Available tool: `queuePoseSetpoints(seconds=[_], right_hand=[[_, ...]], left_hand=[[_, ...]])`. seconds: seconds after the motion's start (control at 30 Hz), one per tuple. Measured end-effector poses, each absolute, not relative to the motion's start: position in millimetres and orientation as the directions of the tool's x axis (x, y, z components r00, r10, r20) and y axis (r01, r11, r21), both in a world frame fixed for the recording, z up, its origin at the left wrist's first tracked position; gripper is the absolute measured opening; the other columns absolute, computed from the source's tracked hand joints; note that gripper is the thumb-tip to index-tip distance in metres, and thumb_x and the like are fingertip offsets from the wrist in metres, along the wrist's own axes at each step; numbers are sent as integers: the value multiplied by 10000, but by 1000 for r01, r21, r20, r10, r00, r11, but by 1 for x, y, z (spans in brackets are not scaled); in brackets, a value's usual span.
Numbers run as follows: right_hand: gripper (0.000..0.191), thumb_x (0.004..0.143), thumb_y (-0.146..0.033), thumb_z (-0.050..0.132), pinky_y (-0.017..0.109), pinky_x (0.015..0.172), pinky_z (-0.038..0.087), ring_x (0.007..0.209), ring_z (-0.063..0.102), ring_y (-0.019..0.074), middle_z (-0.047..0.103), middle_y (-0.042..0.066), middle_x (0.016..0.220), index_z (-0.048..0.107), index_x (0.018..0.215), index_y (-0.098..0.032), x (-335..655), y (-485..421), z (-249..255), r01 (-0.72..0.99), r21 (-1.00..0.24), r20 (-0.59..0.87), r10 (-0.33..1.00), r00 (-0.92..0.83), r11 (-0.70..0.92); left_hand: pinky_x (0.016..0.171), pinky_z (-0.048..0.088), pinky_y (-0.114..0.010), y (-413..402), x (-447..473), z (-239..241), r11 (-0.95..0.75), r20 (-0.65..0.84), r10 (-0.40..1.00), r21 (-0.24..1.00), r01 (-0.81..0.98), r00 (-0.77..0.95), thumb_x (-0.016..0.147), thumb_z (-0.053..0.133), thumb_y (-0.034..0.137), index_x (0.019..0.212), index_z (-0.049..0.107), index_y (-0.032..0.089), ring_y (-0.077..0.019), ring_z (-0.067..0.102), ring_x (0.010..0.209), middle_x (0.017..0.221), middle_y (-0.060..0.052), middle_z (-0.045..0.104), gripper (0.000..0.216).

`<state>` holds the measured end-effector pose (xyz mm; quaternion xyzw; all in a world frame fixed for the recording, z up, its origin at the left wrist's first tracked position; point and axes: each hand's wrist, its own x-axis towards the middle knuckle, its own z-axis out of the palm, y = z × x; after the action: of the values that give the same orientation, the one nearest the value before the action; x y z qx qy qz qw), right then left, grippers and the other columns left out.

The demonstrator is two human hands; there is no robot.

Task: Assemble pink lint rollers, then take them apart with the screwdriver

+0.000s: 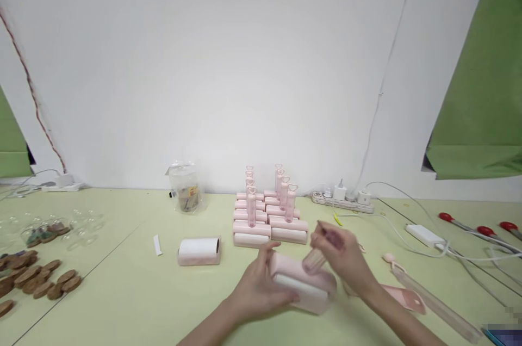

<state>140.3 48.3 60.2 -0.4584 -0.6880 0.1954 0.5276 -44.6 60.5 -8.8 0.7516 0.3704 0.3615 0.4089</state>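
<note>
A pink lint roller (299, 272) with a white paper roll is held slightly tilted above the table, its edges blurred by motion. My left hand (261, 289) grips its left end, thumb along the front and fingers behind. My right hand (342, 251) is closed around a translucent pink handle (313, 261), whose lower end meets the top of the pink casing; I cannot tell whether it is joined. Beyond my hands, two rows of similar lint rollers (252, 230) stand with upright heart-topped handles. Another roller (199, 251) without a handle lies to the left.
A white strip (157, 245) lies at left. Further left are several brown discs (41, 279). A plastic-wrapped cup (188, 193) and a power strip (346, 203) sit by the wall. On the right are a long clear piece (438, 302), a pink part (403, 298) and cables.
</note>
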Motion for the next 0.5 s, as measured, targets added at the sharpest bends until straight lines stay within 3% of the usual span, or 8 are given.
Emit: queuePoseSetpoints(seconds=[0.13, 0.2, 0.27, 0.33, 0.37, 0.43, 0.5], right_hand=[[244, 749, -363, 496, 221, 390, 289, 430, 394, 123, 487, -9, 522, 542, 584, -189, 164, 45, 84, 420, -781, 599, 743, 298, 462], [244, 749, -344, 504, 221, 374, 275, 419, 390, 121, 498, -6, 521, 558, 561, -199, 172, 39, 93, 428, -732, 666, 689, 285, 531], [238, 765, -325, 505, 225, 396, 299, 451, 429, 132, 525, 3, 536, 586, 575, -208, 175, 32, 98, 408, -614, 772, 622, 131, 676], [198, 781, -323, 514, 228, 423, 325, 473, 450, 138, 540, 6, 550, 617, 651, -215, 170, 26, 98, 320, -499, 835, 546, -71, 805], [168, 780, -328, 529, 229, 436, 335, 478, 453, 137, 543, 4, 558, 624, 697, -217, 166, 24, 97, 272, -483, 826, 536, -175, 833], [162, 768, -354, 554, 223, 452, 347, 497, 458, 133, 541, 2, 585, 614, 727, -210, 156, 24, 91, 239, -555, 732, 604, -316, 797], [208, 755, -405, 559, 212, 457, 352, 516, 462, 130, 528, -7, 597, 592, 727, -202, 145, 28, 83, 290, -692, 580, 748, -323, 661]], left_hand=[[930, 321, -361, 76, -60, -12, -391, 251, 888, 854, 343, 387, 618, 668, 270, 1172, 381, 202, -243, 422, 1081, 1144, -79, 479, 628], [989, 244, -396, 79, -64, -8, -444, 336, 880, 834, 327, 335, 572, 705, 293, 1194, 376, 194, -272, 328, 1164, 1229, -102, 404, 710], [1017, 192, -393, 75, -62, 2, -469, 422, 870, 868, 163, 254, 585, 699, 376, 1203, 365, 200, -271, 279, 1197, 1252, -103, 376, 724], [961, 283, -413, 66, -54, 15, -302, 323, 901, 946, -117, 289, 671, 576, 519, 1172, 392, 199, -273, 394, 1115, 1165, -104, 452, 622], [872, 368, -432, 61, -48, 20, -105, 194, 895, 967, -232, 401, 692, 498, 588, 1143, 419, 186, -285, 479, 1018, 1088, -110, 499, 609], [625, 463, -401, 50, -37, 29, 242, -19, 798, 926, -291, 602, 695, 386, 668, 1018, 510, 125, -274, 581, 748, 895, -119, 562, 645], [532, 450, -304, 44, -29, 31, 406, -94, 782, 827, -389, 617, 684, 501, 582, 885, 546, 110, -194, 570, 599, 765, -82, 568, 515]])
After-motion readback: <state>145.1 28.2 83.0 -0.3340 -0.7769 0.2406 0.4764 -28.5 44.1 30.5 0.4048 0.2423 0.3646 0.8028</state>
